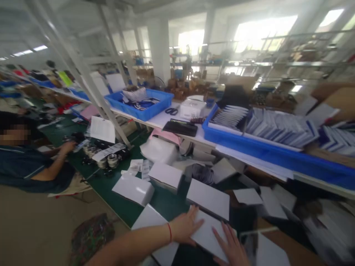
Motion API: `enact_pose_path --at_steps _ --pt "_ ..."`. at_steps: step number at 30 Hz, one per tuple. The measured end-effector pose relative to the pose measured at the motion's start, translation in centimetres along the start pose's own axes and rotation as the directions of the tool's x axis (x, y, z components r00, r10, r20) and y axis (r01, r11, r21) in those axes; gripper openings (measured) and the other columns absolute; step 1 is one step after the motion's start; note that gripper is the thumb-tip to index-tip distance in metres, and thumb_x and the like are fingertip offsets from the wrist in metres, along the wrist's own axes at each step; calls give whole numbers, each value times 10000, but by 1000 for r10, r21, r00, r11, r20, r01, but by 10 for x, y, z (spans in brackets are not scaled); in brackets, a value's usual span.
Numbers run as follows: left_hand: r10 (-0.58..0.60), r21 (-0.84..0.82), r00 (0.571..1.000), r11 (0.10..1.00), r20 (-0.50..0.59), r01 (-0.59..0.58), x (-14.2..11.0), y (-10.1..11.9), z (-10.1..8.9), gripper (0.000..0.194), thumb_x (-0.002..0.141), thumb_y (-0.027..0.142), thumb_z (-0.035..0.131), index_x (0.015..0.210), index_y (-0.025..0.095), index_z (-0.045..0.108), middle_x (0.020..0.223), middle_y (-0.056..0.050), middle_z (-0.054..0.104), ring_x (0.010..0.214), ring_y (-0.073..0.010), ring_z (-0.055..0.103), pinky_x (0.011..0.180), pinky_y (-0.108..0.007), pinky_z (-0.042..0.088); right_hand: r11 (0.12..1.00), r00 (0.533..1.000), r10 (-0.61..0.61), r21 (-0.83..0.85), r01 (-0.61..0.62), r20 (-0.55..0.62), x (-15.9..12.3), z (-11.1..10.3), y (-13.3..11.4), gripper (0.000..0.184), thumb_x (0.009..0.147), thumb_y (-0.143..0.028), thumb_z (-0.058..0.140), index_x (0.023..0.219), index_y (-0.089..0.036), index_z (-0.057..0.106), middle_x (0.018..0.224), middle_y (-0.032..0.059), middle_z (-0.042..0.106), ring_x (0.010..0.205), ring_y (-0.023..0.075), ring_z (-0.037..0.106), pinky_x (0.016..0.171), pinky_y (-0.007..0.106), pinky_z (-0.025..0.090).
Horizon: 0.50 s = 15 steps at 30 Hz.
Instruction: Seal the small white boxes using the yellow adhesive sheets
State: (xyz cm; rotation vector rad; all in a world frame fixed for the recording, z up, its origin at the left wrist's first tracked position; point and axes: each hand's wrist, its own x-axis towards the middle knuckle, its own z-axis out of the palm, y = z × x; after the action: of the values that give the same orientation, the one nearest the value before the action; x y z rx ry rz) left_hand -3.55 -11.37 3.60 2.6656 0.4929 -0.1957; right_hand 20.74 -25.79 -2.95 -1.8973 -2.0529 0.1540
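Observation:
A closed white box lies on the green table between my two hands. My left hand, with a red string at the wrist, rests on the box's left side, fingers spread. On the right part of its top, my right hand lies with its fingers stretched out. Just beyond is another white box, close to my left fingertips. Under and beside my left forearm there is a further white box, partly covered by the arm. Two more white boxes, one to the left and one behind, sit nearby.
A raised shelf holds a blue bin, scissors and a long blue tray of packed booklets. At the left, a person sits handling small items. Loose white cartons crowd the right. A metal post rises at the shelf.

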Motion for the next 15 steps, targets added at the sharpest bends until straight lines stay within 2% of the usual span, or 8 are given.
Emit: enact_pose_path --at_steps 1,3,5,9,13,15 --pt "-9 -9 1000 1000 20 9 1 0 -3 967 813 606 650 1549 157 213 1602 -315 59 1476 -484 101 1043 -603 422 1000 997 30 7 -31 65 -4 -3 -1 1025 634 -333 703 1465 -590 160 1629 -122 158 1383 445 390 813 611 561" --pt "-19 -9 998 1000 60 19 4 -3 -6 1019 769 601 704 1548 161 216 1598 -319 27 1474 -487 84 1068 -595 397 998 979 57 -32 -52 194 -4 -12 -6 966 689 -315 705 1501 -504 215 1654 -49 87 1441 420 302 935 543 528" --pt "-26 11 998 1000 64 25 7 -6 -6 1062 731 578 755 1548 165 218 1597 -316 13 1481 -471 62 1096 -580 369 993 964 87 -94 -65 251 0 -21 -13 897 749 -353 711 1517 -437 255 1661 24 70 1473 411 224 988 524 483" --pt "-45 60 999 997 14 44 6 -6 1 1121 679 564 805 1554 197 207 1608 -285 0 1494 -437 26 1145 -588 284 986 970 102 -154 -69 220 4 -30 -28 861 802 -460 703 1533 -373 257 1655 111 104 1496 397 144 1077 573 363" --pt "-56 103 998 993 -2 56 6 -1 9 1257 586 602 843 1565 202 163 1608 -278 -46 1491 -452 -10 1159 -663 163 984 979 77 -170 -45 186 3 -32 -32 860 814 -501 681 1540 -342 248 1644 152 148 1498 403 125 1128 623 247" --pt "-81 148 996 986 -24 83 7 3 16 1215 623 489 862 1568 203 153 1609 -275 -36 1493 -451 -13 1154 -690 132 984 983 66 -173 -35 174 3 -32 -32 838 825 -503 661 1539 -328 260 1639 169 158 1496 413 125 1134 638 212"
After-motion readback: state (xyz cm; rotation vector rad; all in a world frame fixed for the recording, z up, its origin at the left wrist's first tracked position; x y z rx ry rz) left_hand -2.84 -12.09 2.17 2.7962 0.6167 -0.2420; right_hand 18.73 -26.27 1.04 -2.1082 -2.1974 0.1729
